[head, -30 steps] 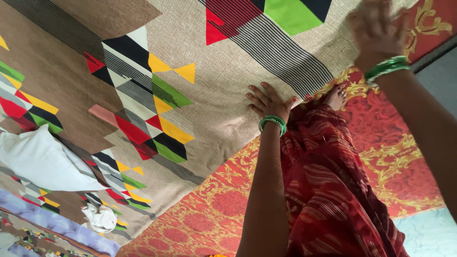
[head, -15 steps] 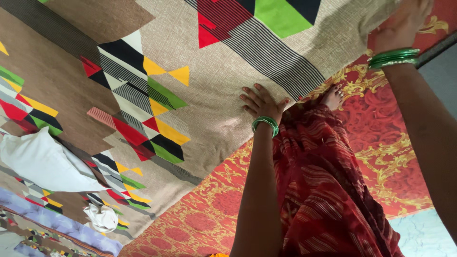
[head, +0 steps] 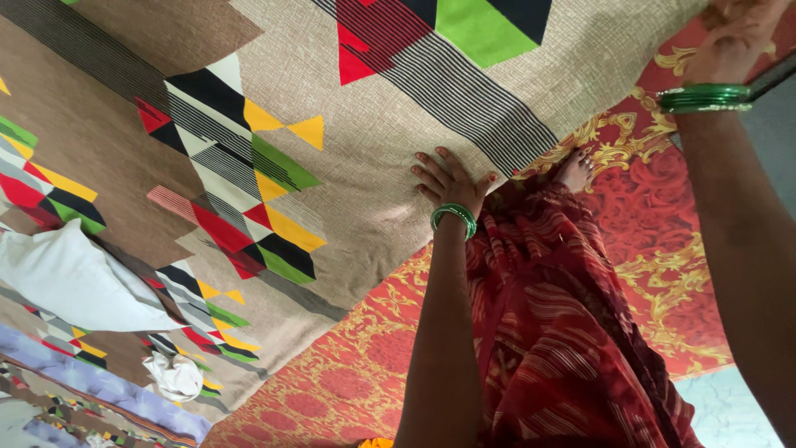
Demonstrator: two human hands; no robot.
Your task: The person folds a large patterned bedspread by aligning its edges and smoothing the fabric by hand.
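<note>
A beige bedsheet [head: 373,141] printed with black, red, yellow and green triangles and black stripes lies spread over a red and gold floral cover [head: 655,216]. My left hand [head: 448,178], with green bangles at the wrist, rests flat on the sheet near its edge, fingers apart. My right hand [head: 734,37], also with green bangles, is at the top right beside the sheet's corner. Its fingers are curled and partly cut off by the frame. I cannot tell whether it grips the sheet.
A white pillow [head: 75,282] lies on the sheet at the left, with a crumpled white cloth [head: 174,377] below it. A purple patterned fabric [head: 108,390] borders the bottom left. My red striped garment [head: 564,332] and bare foot [head: 576,170] are in the middle. Pale floor [head: 738,406] shows at the bottom right.
My right hand has slid up and to the right, off the sheet toward its corner. My left hand has stayed flat on the sheet as the view shifted slightly.
</note>
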